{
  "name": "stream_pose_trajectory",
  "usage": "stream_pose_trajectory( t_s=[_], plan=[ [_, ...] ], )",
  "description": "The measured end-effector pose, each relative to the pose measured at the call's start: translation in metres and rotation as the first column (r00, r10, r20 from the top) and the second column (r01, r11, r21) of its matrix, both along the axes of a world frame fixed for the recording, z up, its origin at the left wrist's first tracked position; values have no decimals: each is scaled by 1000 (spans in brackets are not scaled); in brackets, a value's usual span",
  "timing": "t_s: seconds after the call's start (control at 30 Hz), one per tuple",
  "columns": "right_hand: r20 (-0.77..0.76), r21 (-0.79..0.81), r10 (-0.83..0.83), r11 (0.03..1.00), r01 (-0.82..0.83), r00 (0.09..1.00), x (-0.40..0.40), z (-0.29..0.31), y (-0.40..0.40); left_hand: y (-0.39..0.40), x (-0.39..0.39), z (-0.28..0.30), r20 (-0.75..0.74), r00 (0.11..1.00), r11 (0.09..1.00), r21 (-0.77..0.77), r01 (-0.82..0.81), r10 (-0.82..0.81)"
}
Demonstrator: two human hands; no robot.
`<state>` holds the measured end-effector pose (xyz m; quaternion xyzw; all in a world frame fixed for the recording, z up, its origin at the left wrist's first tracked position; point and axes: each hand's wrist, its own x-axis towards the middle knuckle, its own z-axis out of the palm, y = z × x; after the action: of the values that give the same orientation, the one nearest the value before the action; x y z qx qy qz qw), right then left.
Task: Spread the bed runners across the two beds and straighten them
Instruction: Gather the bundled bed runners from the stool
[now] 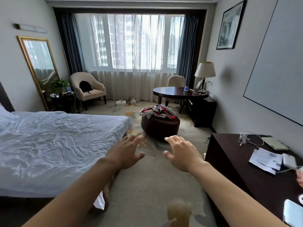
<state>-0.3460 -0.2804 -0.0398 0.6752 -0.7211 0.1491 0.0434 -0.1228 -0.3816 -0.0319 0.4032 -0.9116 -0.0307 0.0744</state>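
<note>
A bed (54, 145) with a wrinkled white sheet fills the left side; only this one bed shows. A crumpled pile of red, white and grey cloth, the bed runners (158, 111), lies on a round dark ottoman (160, 126) beyond the bed's foot. My left hand (127, 153) and my right hand (182, 153) reach forward over the carpet with fingers spread, holding nothing. Both hands are short of the ottoman and apart from the cloth.
A dark desk (237, 167) with papers and cables lines the right wall. A round table (180, 92) with a lamp and chair stands at the back right, an armchair (88, 89) and a side table at the back left. Carpet runs between bed and desk.
</note>
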Motion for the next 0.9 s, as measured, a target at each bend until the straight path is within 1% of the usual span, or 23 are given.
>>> stream_pose_trajectory(
  t_s=[0.13,0.23,0.53,0.73,0.9],
  plan=[
    [10,12,4,1000,-4,1000,-26,-13,-59,-55,-30,-8,3,1000,1000,18,14,-14],
    [15,6,21,1000,-21,1000,-53,-17,-110,-104,-57,-9,6,1000,1000,8,-5,5],
    [-3,-8,56,998,-56,998,-146,-10,-253,-240,-145,-7,-45,998,999,32,-39,40],
    [-16,6,58,998,-58,998,-189,-10,-341,-326,-190,-12,-61,998,999,34,-27,29],
    [-18,-7,54,999,-54,998,-219,-12,-432,-421,-220,-19,-49,998,998,43,-39,41]
  ],
)
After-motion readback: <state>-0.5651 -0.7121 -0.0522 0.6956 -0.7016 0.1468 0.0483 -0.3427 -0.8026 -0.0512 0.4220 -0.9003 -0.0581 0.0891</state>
